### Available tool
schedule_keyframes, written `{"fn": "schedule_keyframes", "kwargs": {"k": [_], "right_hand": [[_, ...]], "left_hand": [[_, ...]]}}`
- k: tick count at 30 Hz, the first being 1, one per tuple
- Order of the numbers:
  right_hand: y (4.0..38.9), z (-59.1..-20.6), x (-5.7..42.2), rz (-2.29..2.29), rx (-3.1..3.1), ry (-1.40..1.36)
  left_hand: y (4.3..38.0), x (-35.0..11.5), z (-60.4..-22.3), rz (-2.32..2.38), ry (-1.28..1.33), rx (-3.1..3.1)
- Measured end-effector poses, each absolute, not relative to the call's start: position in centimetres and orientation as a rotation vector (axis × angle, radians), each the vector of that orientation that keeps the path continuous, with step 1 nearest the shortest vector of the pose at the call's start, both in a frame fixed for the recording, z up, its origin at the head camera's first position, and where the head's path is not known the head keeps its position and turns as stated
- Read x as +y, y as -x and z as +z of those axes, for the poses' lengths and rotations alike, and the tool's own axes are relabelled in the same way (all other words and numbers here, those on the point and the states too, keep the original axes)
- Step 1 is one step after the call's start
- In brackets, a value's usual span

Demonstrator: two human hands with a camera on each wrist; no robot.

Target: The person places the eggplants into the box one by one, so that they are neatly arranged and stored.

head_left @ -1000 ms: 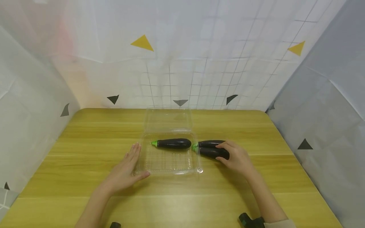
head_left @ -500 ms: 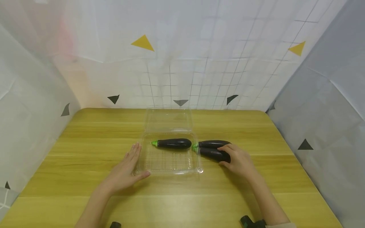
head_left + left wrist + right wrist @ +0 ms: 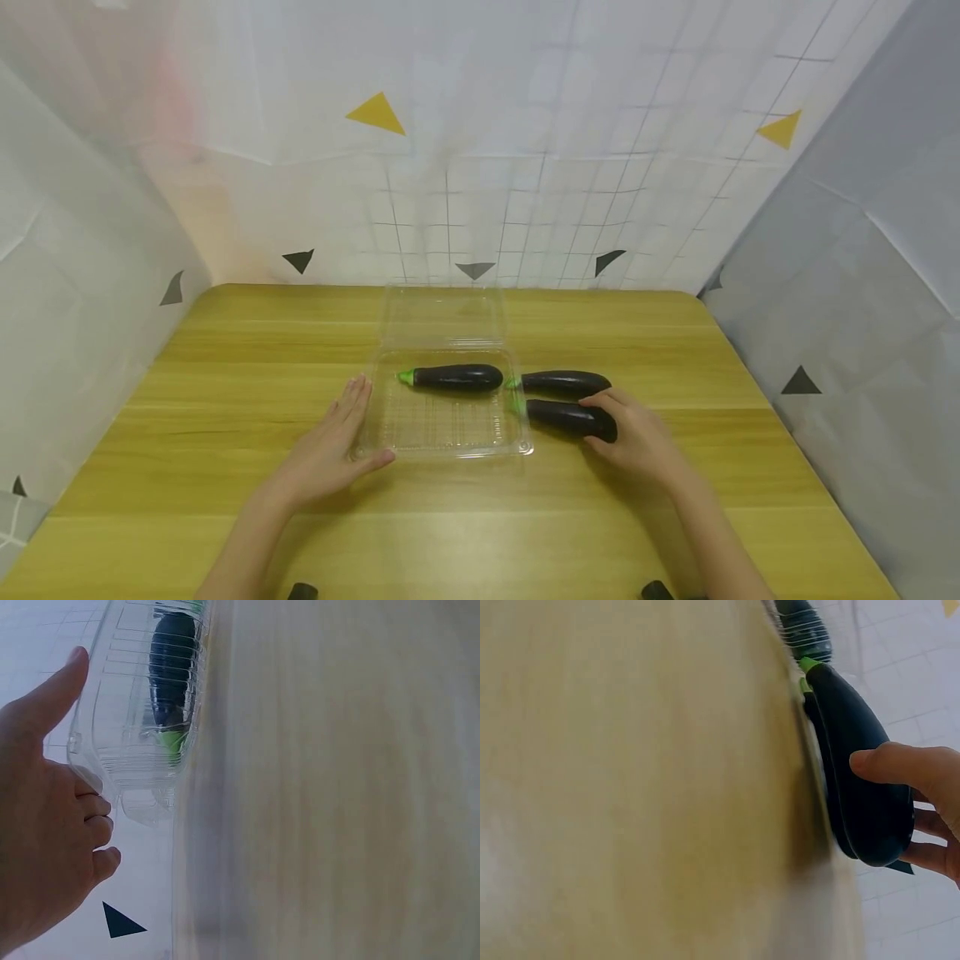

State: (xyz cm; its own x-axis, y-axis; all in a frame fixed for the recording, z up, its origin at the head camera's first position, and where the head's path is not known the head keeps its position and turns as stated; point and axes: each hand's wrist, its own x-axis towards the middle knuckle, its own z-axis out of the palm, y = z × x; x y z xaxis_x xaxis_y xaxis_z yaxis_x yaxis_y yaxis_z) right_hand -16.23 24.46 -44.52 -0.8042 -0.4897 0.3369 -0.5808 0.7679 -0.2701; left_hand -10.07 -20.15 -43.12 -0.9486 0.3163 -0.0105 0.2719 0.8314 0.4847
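My right hand [image 3: 633,429] grips the rounded end of the nearer dark purple eggplant [image 3: 566,417] between thumb and fingers; its green stem points left, by the container's right wall. Just behind it a second eggplant [image 3: 566,382] lies on the table, a narrow gap between them. Another eggplant [image 3: 457,377] lies inside the clear plastic clamshell container [image 3: 442,454], near its back, stem to the left. Against the container's left side rests my left hand [image 3: 330,454], fingers straight and thumb spread along the front edge. The left wrist view shows that thumb [image 3: 56,694] beside the container wall.
The container's clear lid [image 3: 442,317] is folded back toward the rear of the wooden table [image 3: 480,533]. White sheeting [image 3: 480,200] with yellow and dark triangles stands behind the table and along both sides.
My right hand has shifted right and toward me with the nearer eggplant, which has come apart from the one behind it. The left hand and container have stayed in place.
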Motion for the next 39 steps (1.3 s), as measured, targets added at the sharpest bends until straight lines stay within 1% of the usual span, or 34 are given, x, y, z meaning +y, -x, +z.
{"fn": "schedule_keyframes", "kwargs": {"k": [8,20,39], "right_hand": [[15.4,-43.0,24.9,0.535,-2.724,-0.749],[15.3,-42.0,25.3,0.492,-2.651,-0.678],[15.0,-39.8,23.5,0.546,-2.563,-0.704]], "left_hand": [[10.0,-20.1,-43.1,0.757,-0.461,2.926],[9.9,-20.2,-43.3,0.763,-0.458,2.935],[9.9,-20.1,-43.2,0.759,-0.453,2.936]]}}
